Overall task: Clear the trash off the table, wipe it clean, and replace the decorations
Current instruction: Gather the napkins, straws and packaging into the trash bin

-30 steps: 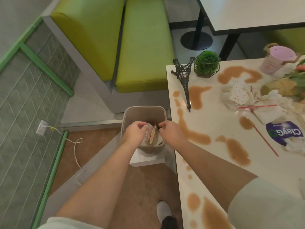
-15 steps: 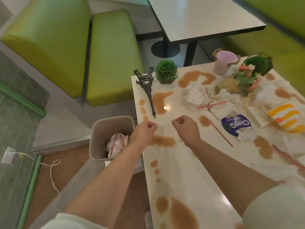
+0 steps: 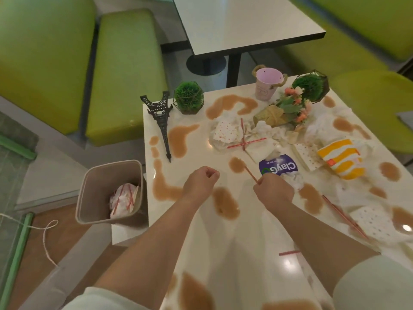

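The white table [image 3: 245, 233] is covered with brown spills and trash. My right hand [image 3: 273, 190] pinches the near end of a red straw [image 3: 250, 174] lying beside a purple ClayGo wrapper [image 3: 278, 167]. My left hand [image 3: 201, 182] hovers over the table's left part as a fist, holding nothing. Crumpled napkins [image 3: 225, 132], crossed red straws [image 3: 245, 142] and a yellow-striped box [image 3: 339, 158] lie further back. The decorations are a fallen Eiffel tower model [image 3: 161, 121], two caged green plants [image 3: 188, 100] [image 3: 310, 85], a pink bucket [image 3: 267, 83] and a flower bunch [image 3: 290, 108].
A beige bin [image 3: 89, 198] holding crumpled paper and straws stands on the floor at the table's left edge. Green bench seats [image 3: 125, 74] flank the table, and another white table [image 3: 241, 21] stands behind. More red straws [image 3: 344, 217] and dotted napkins [image 3: 375, 222] lie at right.
Both hands left the bin, where they dropped trash, and moved right over the table. My right hand now has hold of the red straw. The view swung right.
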